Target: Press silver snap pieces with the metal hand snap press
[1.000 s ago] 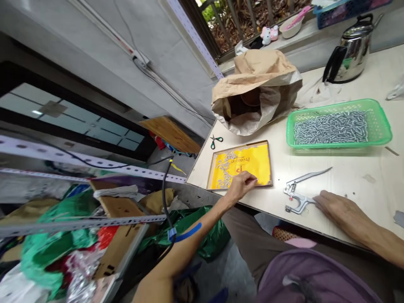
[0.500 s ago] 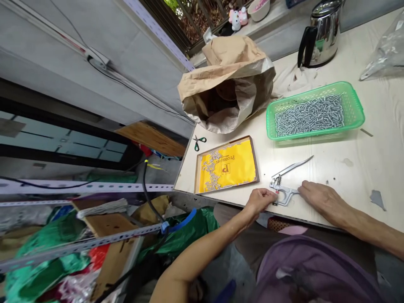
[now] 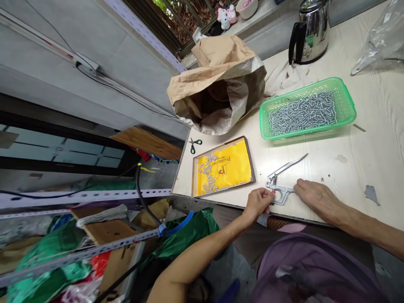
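Observation:
Silver hand pliers [image 3: 283, 194], with a long raised lever and a coil spring by the head, lie near the table's front edge. My right hand [image 3: 311, 196] is closed around the end of their lower handle. At the jaw, next to a small red part, the fingertips of my left hand [image 3: 259, 202] are pinched together; what they hold is too small to make out. To the left, a shallow tray [image 3: 252, 168] holds a yellow bag [image 3: 235, 162] with small silvery metal pieces [image 3: 208, 184] scattered on it. Many similar pieces fill a green plastic basket [image 3: 266, 122] behind the pliers.
Green-handled scissors [image 3: 195, 145] lie by the table's left edge. A crumpled brown paper sack [image 3: 217, 80] stands behind the tray with its mouth towards me. Farther back are a metal kettle [image 3: 311, 35] and a clear plastic bag [image 3: 381, 44]. Metal shelving [image 3: 135, 192] borders the table's left side.
The whole view has shifted slightly, so the table things appear farther left. Both hands keep their places at the pliers, the left still pinching at the jaw.

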Available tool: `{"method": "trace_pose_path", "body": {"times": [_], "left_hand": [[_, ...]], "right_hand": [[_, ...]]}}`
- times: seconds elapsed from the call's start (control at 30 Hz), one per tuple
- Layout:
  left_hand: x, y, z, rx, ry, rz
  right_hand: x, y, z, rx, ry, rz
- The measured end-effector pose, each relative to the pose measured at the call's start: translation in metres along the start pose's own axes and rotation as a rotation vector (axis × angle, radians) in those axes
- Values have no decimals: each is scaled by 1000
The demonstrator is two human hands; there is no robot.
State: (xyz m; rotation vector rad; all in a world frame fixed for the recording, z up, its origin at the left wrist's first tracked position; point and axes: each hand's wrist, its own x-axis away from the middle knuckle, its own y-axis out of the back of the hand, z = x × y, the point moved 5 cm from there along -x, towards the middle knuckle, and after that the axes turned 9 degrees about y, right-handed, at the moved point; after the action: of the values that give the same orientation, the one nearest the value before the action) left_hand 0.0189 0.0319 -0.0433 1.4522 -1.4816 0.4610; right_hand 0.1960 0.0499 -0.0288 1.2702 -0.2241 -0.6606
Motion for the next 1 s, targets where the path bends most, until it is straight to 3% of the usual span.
{"method": "trace_pose_path", "body": {"times": [0.1, 0.33, 0.53, 0.83, 1.0], "left_hand": [[3, 0, -1, -15, -67, -26], [2, 0, 0, 83, 84, 65], [-2, 2, -2, 45, 125, 130], [-6, 0, 8, 86, 106, 139], [-8, -2, 14, 130, 85, 148]], "right_hand": [[0, 3, 2, 15, 21, -57], [-3, 8, 3, 36, 16, -53], [5, -8, 2, 25, -19, 17], [-9, 7, -51, 145, -12, 9], [-15, 6, -52, 205, 8, 58]]}}
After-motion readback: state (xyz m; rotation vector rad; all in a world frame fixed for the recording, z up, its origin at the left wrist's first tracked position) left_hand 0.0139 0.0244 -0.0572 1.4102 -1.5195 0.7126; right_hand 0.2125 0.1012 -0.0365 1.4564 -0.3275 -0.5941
